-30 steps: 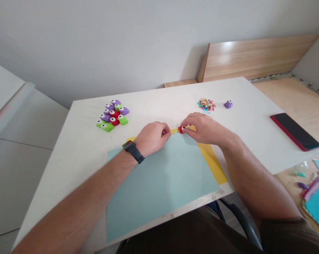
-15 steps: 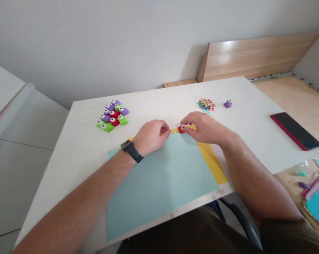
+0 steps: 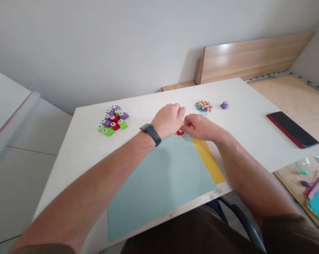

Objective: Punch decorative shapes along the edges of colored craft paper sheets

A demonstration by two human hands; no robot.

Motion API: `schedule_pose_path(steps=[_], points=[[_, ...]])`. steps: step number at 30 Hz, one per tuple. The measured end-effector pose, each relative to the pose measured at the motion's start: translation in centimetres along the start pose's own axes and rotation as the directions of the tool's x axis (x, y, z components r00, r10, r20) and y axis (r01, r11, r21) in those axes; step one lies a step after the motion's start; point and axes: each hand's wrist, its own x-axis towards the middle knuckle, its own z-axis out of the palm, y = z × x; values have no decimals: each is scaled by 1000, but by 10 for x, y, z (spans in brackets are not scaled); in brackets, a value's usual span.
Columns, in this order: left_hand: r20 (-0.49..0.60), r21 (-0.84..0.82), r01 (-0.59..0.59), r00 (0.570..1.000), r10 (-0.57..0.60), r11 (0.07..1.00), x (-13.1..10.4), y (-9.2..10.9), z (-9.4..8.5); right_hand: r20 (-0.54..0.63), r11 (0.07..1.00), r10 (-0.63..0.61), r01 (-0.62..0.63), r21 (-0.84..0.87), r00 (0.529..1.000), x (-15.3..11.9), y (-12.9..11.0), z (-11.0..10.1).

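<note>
A small red one-eyed figure (image 3: pixel 180 132), looking like modelling clay, sits at the far edge of the pale blue sheet (image 3: pixel 162 183). My right hand (image 3: pixel 200 127) is closed beside it, the thumb against its right side and the other fingers curled behind. Just above and to the left, my left hand (image 3: pixel 168 120), with a dark watch (image 3: pixel 151 134) on the wrist, is closed with its thumb pressed to the fingers; whatever it may hold is hidden. Small yellow bits (image 3: pixel 174 135) show partly below the left hand.
Several purple, green and red one-eyed figures (image 3: pixel 113 120) are grouped at the left. Colourful small pieces (image 3: pixel 203 106) are heaped at the back, near a purple figure (image 3: pixel 224 104). A yellow sheet (image 3: pixel 208 160) lies under the blue one. A black-and-red phone-like slab (image 3: pixel 292 129) lies at the right.
My left hand has moved right and up from the yellow bits to the red figure, its fingers curling in. My right hand stays by the figure. The view has shifted slightly.
</note>
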Motion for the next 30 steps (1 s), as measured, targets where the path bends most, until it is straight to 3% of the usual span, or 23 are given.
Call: schedule_pose_path(steps=[5, 10, 20, 30], points=[[38, 18, -21, 999, 20, 1000, 27, 12, 26, 30, 998, -7, 5, 59, 1000, 1, 0, 0], [65, 0, -27, 998, 27, 1000, 37, 11, 41, 38, 996, 30, -33, 85, 999, 2, 3, 2], [126, -34, 4, 992, 1, 999, 32, 4, 52, 82, 993, 109, -105, -59, 991, 2, -1, 2], [144, -54, -18, 989, 25, 998, 31, 3, 47, 103, 996, 93, -91, -25, 990, 1, 0, -1]])
